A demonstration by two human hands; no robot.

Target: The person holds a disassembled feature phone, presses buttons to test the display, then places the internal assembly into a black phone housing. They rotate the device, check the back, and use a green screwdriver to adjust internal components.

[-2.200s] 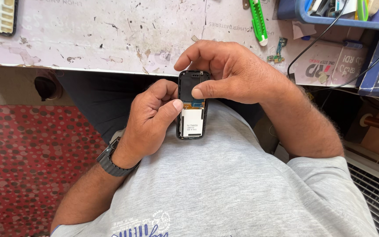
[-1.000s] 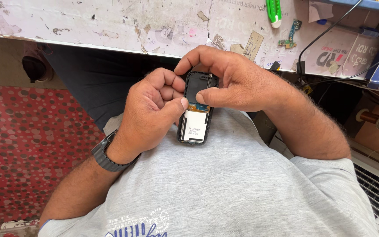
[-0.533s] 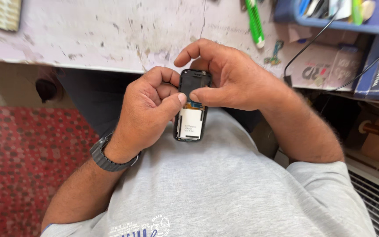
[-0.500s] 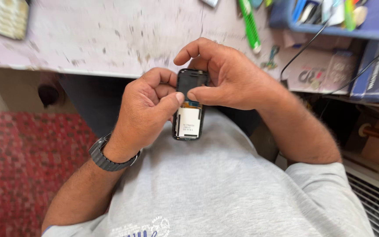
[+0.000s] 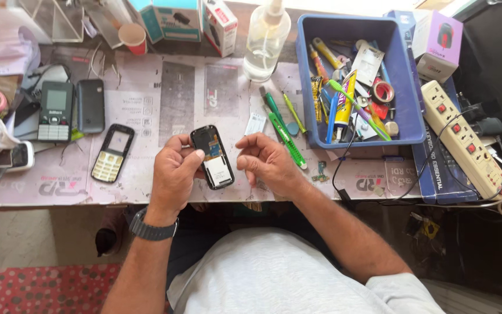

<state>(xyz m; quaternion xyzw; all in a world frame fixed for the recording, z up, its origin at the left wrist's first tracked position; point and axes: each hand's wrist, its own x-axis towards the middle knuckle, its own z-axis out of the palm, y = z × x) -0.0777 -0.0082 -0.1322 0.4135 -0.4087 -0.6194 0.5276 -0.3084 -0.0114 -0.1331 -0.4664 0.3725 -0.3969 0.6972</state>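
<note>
My left hand (image 5: 171,172) holds a small black opened phone body (image 5: 212,157) over the near edge of the worktable, its inner side up with a white label and circuit parts showing. My right hand (image 5: 264,161) hovers just right of it, off the phone, with fingers curled and fingertips pinched together; whether something tiny sits between them cannot be told. A wristwatch (image 5: 151,230) is on my left wrist.
A phone front cover with keypad (image 5: 111,153), a grey bar phone (image 5: 55,111) and a black back cover (image 5: 91,105) lie to the left. Green tools (image 5: 283,127) lie right of my hands. A blue tray (image 5: 405,103) of tools, a spray bottle (image 5: 266,39) and a power strip (image 5: 465,141) stand further right.
Both hands rose from my lap to above the table edge. My right hand has let go of the phone, which now stays in my left hand alone. The view lifted to show the whole table.
</note>
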